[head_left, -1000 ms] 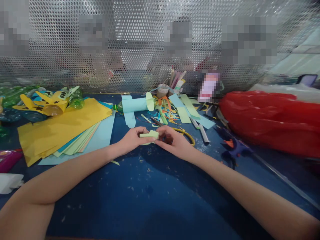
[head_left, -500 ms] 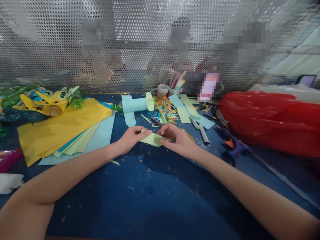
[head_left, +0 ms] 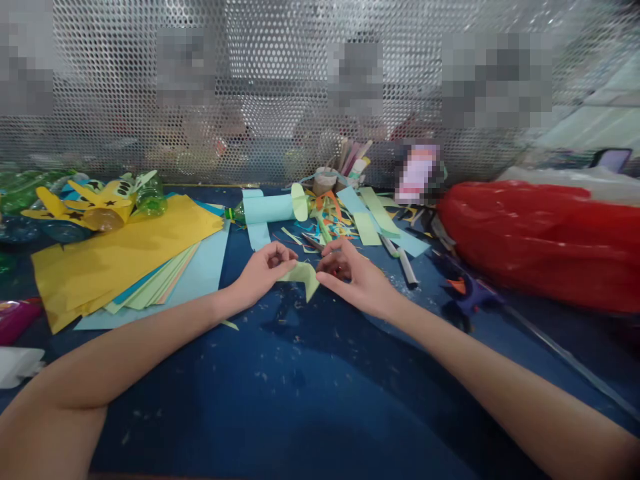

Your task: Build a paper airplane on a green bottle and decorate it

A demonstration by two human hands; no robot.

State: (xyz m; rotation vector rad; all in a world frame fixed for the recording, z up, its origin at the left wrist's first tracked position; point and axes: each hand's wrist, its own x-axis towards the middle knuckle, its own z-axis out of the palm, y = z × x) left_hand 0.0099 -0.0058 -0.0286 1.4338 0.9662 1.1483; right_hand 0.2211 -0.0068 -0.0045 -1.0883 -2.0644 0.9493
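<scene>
Pinching a bent pale-green paper strip in the left hand above the blue tabletop, with loads of room toward the near edge, can't tell if also gripping its other end with the loosely curled right hand.

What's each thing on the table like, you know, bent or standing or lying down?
Light green paper strip: bent, held by the left hand
Right hand: curled, at the strip's end
Green bottle: on its side, capped, paper-wrapped
Yellow sheets: piled unevenly
White cup: upright
Purple glue gun: lying down
Red plastic bag: crumpled
</scene>
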